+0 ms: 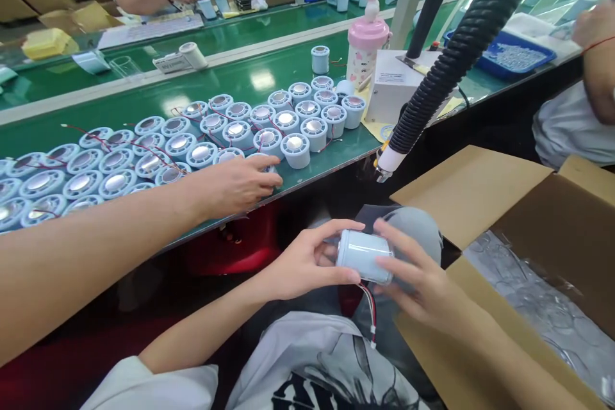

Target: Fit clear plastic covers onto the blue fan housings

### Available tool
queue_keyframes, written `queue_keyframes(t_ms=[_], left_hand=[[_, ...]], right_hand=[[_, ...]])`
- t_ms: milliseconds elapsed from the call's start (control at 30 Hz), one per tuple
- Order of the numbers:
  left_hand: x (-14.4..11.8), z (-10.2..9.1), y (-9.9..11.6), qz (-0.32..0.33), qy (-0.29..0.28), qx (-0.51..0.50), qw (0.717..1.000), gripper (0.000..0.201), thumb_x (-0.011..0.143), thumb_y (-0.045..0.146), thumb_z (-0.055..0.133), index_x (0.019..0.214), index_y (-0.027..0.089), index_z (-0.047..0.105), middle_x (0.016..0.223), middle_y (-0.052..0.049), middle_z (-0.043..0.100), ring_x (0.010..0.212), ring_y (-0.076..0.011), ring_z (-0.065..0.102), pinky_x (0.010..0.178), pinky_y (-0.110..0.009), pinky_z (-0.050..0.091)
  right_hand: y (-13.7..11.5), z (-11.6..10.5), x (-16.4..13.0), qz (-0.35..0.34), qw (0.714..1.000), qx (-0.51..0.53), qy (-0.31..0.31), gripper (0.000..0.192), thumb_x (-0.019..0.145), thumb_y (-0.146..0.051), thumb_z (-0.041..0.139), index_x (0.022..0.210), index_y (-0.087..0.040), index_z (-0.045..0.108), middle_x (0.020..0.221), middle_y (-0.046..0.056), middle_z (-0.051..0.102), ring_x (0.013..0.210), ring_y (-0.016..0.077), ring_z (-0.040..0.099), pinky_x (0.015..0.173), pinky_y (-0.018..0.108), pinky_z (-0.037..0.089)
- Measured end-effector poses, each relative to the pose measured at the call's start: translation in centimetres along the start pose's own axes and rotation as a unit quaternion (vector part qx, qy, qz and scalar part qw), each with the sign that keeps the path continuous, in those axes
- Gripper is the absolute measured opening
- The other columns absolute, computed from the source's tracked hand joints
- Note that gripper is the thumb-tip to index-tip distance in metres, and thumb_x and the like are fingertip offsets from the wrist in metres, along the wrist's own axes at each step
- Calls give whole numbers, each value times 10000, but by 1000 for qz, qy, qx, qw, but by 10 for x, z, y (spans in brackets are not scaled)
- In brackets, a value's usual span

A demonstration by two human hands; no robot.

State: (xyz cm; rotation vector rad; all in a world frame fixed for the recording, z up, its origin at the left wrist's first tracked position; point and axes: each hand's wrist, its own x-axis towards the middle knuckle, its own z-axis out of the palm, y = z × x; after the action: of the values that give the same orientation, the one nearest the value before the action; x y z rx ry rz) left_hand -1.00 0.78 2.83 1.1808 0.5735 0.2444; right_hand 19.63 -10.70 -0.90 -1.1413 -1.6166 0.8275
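Above my lap, my left hand (312,262) holds a light-blue plastic cylinder (362,255) lying on its side, thumb below and fingers above. A thin bundle of red, black and white wires (371,311) hangs from it, ending in a small white connector. My right hand (418,266), slightly blurred, has its fingers around the cylinder's right end. Many similar light-blue cylinders (237,131) stand upright on the green bench, with round silvery centres on top and thin red and black wires among them. Another person's hand (240,182) reaches in from the left to the front row.
An open cardboard box (480,189) with clear plastic pieces (533,307) stands at my right. A black corrugated hose (461,51) hangs above the bench edge (336,170). Behind are a pink bottle (362,41), a white box (391,86) and a blue tray (521,57). Other people sit around.
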Motion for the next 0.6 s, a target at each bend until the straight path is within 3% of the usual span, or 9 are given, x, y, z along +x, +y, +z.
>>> queue_keyframes(t_ms=[33,100,233,300,467,533,600], left_hand=[[0,0,0,-1,-8,-2,1000,642,717,301,789,1296,227,522,1089,-74,653,910,-192,664,772,-284,549],[1,-1,1,21,-28,18,999,671,688,260,812,1303,235,544,1202,-86,635,1031,-217,648,884,-311,532],[2,-5,6,72,-56,54,994,681,678,136,800,1307,271,576,1403,-77,528,1277,-256,520,1068,-361,439],[1,-5,6,61,-64,44,995,650,718,136,769,1321,272,568,1410,-83,525,1265,-262,536,1053,-378,456],[6,-3,-9,15,-82,4,997,713,725,141,764,1378,270,506,1385,-83,556,1225,-255,567,1032,-376,464],[9,-3,-21,-7,-73,-38,997,687,730,182,768,1365,271,520,1354,-70,584,1194,-239,585,1002,-339,474],[11,-7,-29,-44,-39,-80,995,598,746,282,761,1312,251,568,1267,-67,638,1052,-214,646,851,-279,536]], right_hand=[[-1,-1,-1,-7,1000,-19,-11,554,850,-138,681,1308,-418,544,1488,10,422,1359,291,399,1103,487,365],[-5,-2,-2,67,997,41,-12,534,863,-154,669,1312,-415,546,1416,18,510,1273,280,502,1038,453,451],[-11,-3,-1,239,939,249,9,436,859,-361,693,1281,-365,582,1248,45,627,1060,270,634,852,394,565],[-11,-5,-3,256,930,265,2,421,834,-371,720,1243,-353,620,1203,44,646,994,259,648,806,366,570],[-4,-2,-6,275,938,209,-21,399,841,-325,718,1232,-335,638,1074,24,686,770,194,656,751,335,555],[-3,5,-4,284,934,216,-20,432,839,-359,716,1258,-314,621,1072,29,692,854,215,660,783,336,544],[-1,9,1,284,931,229,-34,477,864,-442,667,1306,-283,587,1081,52,695,938,240,658,821,358,537]])
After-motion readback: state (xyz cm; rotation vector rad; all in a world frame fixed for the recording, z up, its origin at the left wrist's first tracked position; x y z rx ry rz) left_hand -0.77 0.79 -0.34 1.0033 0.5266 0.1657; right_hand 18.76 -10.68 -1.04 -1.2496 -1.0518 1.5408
